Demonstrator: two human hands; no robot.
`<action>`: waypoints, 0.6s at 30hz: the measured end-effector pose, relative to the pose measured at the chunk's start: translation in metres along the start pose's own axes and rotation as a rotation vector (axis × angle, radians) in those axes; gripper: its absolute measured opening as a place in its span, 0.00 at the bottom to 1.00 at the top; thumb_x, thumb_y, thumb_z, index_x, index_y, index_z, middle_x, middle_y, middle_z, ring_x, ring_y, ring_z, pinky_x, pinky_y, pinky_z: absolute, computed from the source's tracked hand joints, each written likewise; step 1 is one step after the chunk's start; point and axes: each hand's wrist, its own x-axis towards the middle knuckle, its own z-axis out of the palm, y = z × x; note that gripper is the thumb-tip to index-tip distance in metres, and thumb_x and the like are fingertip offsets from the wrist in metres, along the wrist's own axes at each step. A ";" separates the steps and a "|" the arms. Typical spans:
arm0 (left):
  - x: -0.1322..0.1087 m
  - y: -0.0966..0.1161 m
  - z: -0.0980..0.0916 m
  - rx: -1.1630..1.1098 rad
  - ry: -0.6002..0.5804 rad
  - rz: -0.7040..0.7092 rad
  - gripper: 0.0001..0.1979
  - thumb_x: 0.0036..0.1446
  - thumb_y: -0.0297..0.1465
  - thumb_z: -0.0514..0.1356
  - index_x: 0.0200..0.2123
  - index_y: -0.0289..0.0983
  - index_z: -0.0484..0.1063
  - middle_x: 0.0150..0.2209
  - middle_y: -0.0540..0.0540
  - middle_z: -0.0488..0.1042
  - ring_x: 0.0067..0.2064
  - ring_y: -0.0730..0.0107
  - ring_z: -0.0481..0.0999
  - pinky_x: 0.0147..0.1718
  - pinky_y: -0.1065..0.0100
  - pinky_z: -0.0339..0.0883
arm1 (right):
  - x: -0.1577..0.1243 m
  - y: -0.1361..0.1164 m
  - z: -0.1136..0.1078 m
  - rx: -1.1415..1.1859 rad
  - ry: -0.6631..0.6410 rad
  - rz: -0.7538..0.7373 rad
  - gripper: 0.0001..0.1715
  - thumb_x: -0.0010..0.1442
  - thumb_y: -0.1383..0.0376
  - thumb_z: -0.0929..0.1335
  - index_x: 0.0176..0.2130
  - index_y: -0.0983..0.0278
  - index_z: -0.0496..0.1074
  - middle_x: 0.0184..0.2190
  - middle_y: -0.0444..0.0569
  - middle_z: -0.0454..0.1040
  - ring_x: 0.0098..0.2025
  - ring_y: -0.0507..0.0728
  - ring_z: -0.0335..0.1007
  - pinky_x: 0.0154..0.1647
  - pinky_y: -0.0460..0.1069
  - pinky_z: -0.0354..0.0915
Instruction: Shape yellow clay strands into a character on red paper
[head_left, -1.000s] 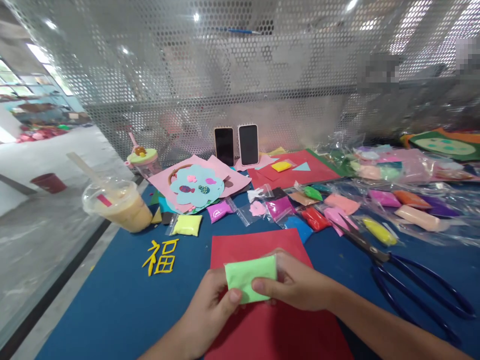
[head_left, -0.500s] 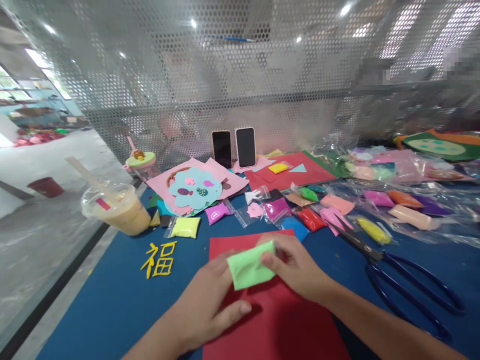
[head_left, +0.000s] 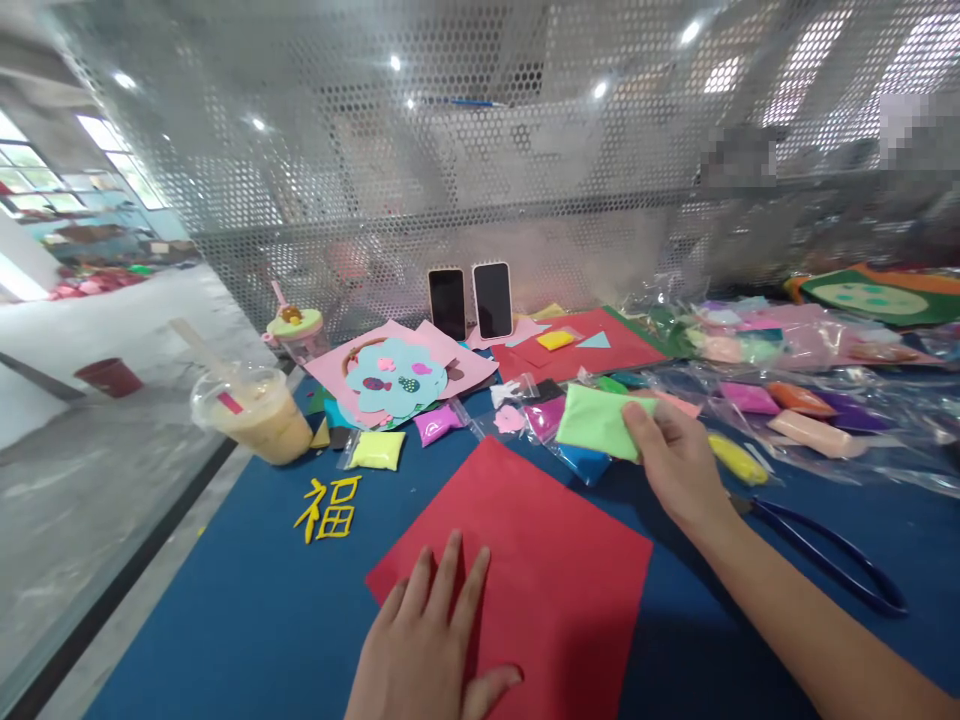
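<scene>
Station status, viewed from beside the bench.

1. Left hand (head_left: pixel 431 650): one, palm down, four fingers extended and slightly spread, thumb out to the side. It grips nothing. It lies flat on the near corner of the red sheet (head_left: pixel 540 560).
2. Right hand (head_left: pixel 675 455): one, closed in a pinch on the right edge of the green packet (head_left: pixel 596 420), thumb on top.
3. Green packet: one, held just beyond the far right edge of the red sheet, over the row of small clay bags. Whether it touches those bags cannot be told.
4. Red sheet: one, lying flat and turned at an angle on the blue mat (head_left: pixel 225 600).
5. Phones: two, one dark-edged (head_left: pixel 448 303) and one white-edged (head_left: pixel 493 300), upright side by side against the perforated screen (head_left: pixel 375 200).
6. Drink cup (head_left: pixel 255 415): one, with one straw, at the left edge of the mat.
7. Yellow character (head_left: pixel 330 505): one, flat on the mat, left of the red sheet.
8. Scissors (head_left: pixel 772 515): one pair, blue handles, partly hidden behind the right wrist.
</scene>
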 end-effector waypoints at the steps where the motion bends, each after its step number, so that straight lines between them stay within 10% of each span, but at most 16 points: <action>1: -0.002 0.004 -0.002 0.025 0.004 0.004 0.36 0.59 0.56 0.49 0.62 0.40 0.63 0.56 0.37 0.71 0.48 0.46 0.76 0.39 0.57 0.70 | 0.002 -0.001 -0.005 -0.068 0.009 -0.015 0.21 0.58 0.45 0.65 0.35 0.59 0.72 0.27 0.48 0.72 0.31 0.60 0.68 0.30 0.52 0.63; 7: -0.006 0.002 -0.006 0.030 0.199 0.278 0.40 0.58 0.57 0.49 0.67 0.43 0.47 0.59 0.46 0.68 0.57 0.54 0.69 0.52 0.62 0.61 | 0.019 0.002 -0.038 -0.476 -0.077 -0.042 0.18 0.59 0.49 0.65 0.41 0.58 0.71 0.18 0.40 0.63 0.20 0.54 0.57 0.24 0.49 0.54; 18: -0.030 -0.013 0.005 0.117 0.185 0.072 0.40 0.60 0.55 0.49 0.68 0.40 0.47 0.61 0.46 0.66 0.56 0.57 0.72 0.45 0.64 0.70 | 0.089 0.044 -0.084 -0.634 0.168 -0.117 0.21 0.60 0.52 0.65 0.43 0.66 0.71 0.40 0.60 0.77 0.38 0.59 0.73 0.34 0.51 0.65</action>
